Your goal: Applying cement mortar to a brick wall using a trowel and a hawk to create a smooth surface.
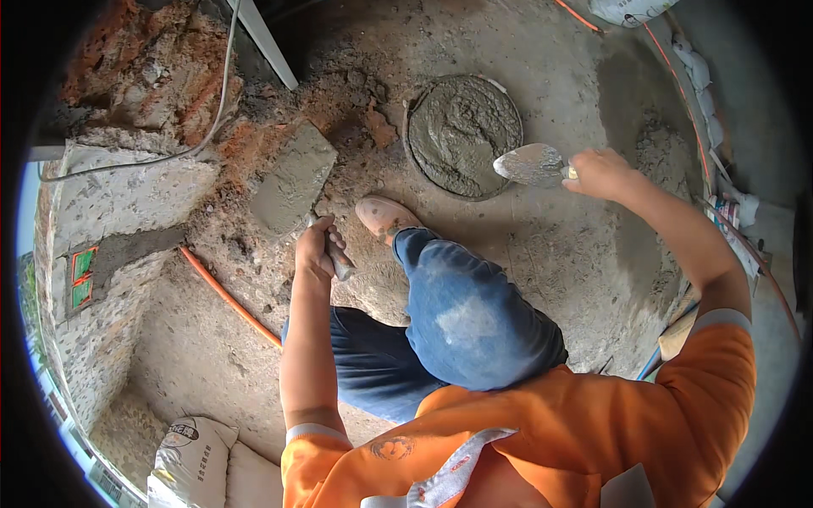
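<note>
My left hand point(318, 244) is closed round the handle of a flat, four-sided mortar board point(292, 176), whose grey face is smeared with mortar. It hangs over the rubble at the left. In my right hand point(603, 173) is a trowel point(532, 164), gripped by its handle. Its mortar-coated blade points left, and the tip is at the right rim of a round tub. Thick wet mortar point(461, 127) fills this tub point(414, 157) almost to the rim. Whether the blade touches the mortar, I cannot tell.
Red-brown rubble point(144, 72) lies at the far left. Beside it a rough wall point(127, 190) carries orange-framed green boxes point(83, 278). An orange conduit point(229, 296) runs along the wall's foot. White sacks point(193, 461) stand near left. My shoe point(385, 216) is below the tub.
</note>
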### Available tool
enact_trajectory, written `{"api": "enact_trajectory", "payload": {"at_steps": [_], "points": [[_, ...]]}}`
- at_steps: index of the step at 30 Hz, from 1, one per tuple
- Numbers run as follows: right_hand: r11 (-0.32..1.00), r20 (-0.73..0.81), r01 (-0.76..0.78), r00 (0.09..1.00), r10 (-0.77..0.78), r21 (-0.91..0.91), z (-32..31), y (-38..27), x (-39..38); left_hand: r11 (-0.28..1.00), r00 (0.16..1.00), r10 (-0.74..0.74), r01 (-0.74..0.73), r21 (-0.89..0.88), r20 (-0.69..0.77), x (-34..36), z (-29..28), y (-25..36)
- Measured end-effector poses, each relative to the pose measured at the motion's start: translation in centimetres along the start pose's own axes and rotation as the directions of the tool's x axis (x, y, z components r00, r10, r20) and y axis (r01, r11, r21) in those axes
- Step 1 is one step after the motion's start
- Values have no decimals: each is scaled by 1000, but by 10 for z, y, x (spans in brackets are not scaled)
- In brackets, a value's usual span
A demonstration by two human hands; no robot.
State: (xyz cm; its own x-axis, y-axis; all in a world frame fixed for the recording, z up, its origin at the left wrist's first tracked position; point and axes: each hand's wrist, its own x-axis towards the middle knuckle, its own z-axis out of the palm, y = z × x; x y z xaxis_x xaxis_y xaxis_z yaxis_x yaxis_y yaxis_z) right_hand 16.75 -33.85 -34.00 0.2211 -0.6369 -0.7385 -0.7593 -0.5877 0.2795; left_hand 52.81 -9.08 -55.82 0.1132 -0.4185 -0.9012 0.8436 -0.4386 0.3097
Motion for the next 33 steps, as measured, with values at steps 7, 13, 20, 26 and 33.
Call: {"api": "enact_trajectory", "payload": {"at_steps": [7,13,20,26,33], "points": [[990,248,114,960,-131,82,33,-47,107,992,983,123,-121,26,-132,42,23,-35],[591,474,-280,857,-202,756,64,-65,121,973,958,227,-214,89,-175,32,39,-26],[-13,485,-533,779,-396,846,84,-91,113,968,971,122,-71,240,-206,57,32,-19],[-543,277,-644,744,-608,538,77,-64,76,909,925,333,-265,321,-181,63,26,-25],[263,137,-154,987,85,952,79,-69,66,827,897,422,-321,461,-132,67,10,-22]]}}
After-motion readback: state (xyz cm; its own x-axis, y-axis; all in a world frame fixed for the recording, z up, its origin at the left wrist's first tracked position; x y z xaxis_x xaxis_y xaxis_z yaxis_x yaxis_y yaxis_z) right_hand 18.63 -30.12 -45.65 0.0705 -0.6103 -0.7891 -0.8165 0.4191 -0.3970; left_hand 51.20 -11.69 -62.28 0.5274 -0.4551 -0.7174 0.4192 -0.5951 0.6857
